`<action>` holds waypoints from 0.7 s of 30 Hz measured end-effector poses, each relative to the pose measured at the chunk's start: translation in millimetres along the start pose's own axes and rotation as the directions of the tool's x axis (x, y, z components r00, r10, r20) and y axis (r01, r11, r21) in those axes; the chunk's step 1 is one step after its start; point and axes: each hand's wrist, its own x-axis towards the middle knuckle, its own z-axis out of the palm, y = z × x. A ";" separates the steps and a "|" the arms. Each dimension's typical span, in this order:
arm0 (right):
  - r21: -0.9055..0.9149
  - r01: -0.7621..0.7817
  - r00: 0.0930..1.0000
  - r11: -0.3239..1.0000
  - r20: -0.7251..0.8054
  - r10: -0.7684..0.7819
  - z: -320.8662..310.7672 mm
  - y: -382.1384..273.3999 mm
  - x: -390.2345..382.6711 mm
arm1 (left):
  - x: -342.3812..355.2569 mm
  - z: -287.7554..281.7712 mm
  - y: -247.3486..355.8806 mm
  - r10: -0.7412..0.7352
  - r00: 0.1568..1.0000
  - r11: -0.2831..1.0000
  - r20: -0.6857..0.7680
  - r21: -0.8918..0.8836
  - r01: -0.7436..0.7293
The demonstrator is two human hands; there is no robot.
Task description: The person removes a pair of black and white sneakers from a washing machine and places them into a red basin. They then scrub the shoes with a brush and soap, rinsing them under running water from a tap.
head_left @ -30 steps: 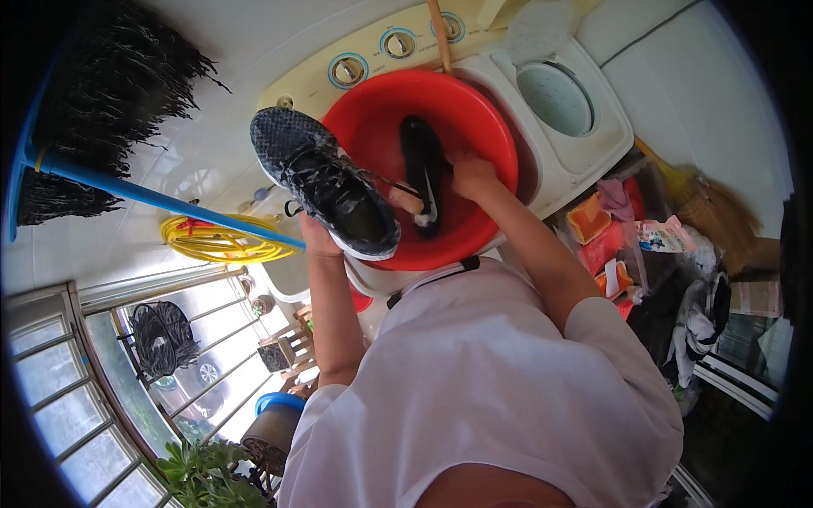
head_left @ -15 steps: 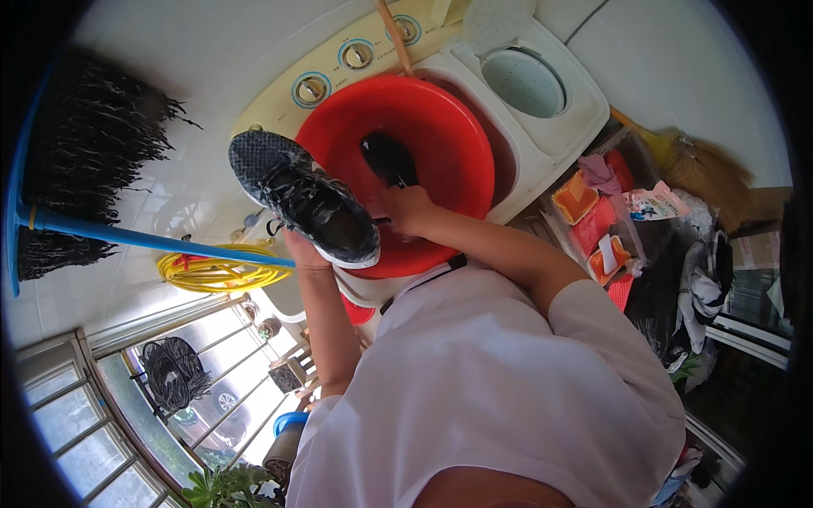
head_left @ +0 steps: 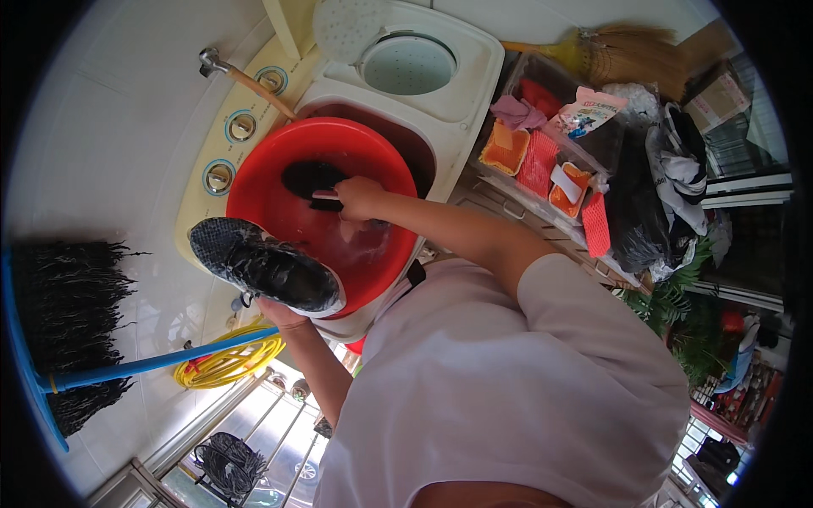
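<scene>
My left hand (head_left: 281, 313) supports a black sneaker (head_left: 264, 269), streaked with whitish suds, from underneath at the front left of the red basin (head_left: 398, 195); most of its fingers are hidden by the shoe. My right hand (head_left: 362, 199) is closed on a small brush (head_left: 326, 198) with dark bristles and a light-and-red handle, inside the basin. A second black shoe (head_left: 305, 176) lies in the basin's cloudy water, partly behind that hand. The basin sits on a twin-tub washing machine (head_left: 449, 127).
A mop (head_left: 68, 339) and coiled yellow hose (head_left: 220, 368) are at left, a wooden-handled tool (head_left: 250, 85) behind the basin. Rightward are a plastic bin of sponges and cloths (head_left: 542, 152), straw broom (head_left: 644, 59), bags (head_left: 652, 203) and plants (head_left: 686, 339). A barred window (head_left: 271, 440) is at lower left.
My right hand has moved from the basin's right side toward its middle and now grips the brush. The view has turned rightward, showing more of the bin and plants.
</scene>
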 end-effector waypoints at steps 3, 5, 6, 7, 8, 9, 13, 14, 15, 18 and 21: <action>-0.193 0.194 0.941 0.962 -0.239 -0.238 -4.2 6.6 -19.0 | 7.8 -37.8 -7.0 0.089 0.976 0.996 -0.199 0.028 -0.085; -0.267 0.297 0.922 0.917 -0.171 -0.348 -0.8 11.0 -26.0 | 14.1 -31.6 -9.9 0.099 0.988 0.994 -0.120 0.066 -0.091; -0.302 0.347 0.906 0.888 -0.138 -0.400 1.6 9.0 -26.5 | 14.0 -29.1 -8.4 0.098 0.987 0.994 -0.131 0.057 -0.091; -0.327 0.296 0.932 0.897 -0.107 -0.346 13.8 5.5 -22.6 | 11.5 -26.4 -5.0 0.097 0.985 0.995 -0.141 0.048 -0.091; -0.355 0.232 0.957 0.905 -0.086 -0.279 31.3 8.7 -17.9 | 11.2 -21.0 -4.3 0.085 0.988 0.996 -0.131 0.047 -0.080; -0.387 0.169 0.975 0.907 -0.066 -0.210 48.2 14.4 -11.8 | 11.0 -15.4 -3.5 0.076 0.990 0.997 -0.119 0.043 -0.071; -0.518 0.428 0.903 0.741 0.281 -0.325 26.2 5.2 -31.3 | -5.9 -22.7 -0.3 0.095 0.976 0.995 -0.195 0.056 -0.085; -0.503 0.418 0.908 0.757 0.251 -0.335 28.5 15.5 -27.0 | -5.2 -20.1 -0.5 0.083 0.978 0.996 -0.193 0.039 -0.077; -0.487 0.411 0.911 0.771 0.223 -0.346 32.6 27.2 -17.5 | -4.9 -16.9 -1.0 0.074 0.978 0.997 -0.193 0.023 -0.071; -0.405 0.289 0.957 0.868 0.124 -0.261 12.1 14.4 -19.9 | -11.3 -19.0 -2.7 0.067 0.986 0.998 -0.154 -0.002 -0.068; -0.162 0.122 0.992 0.979 0.046 -0.116 -16.5 -1.6 -22.8 | -15.3 -18.4 -4.9 0.041 0.989 0.998 -0.143 -0.049 -0.048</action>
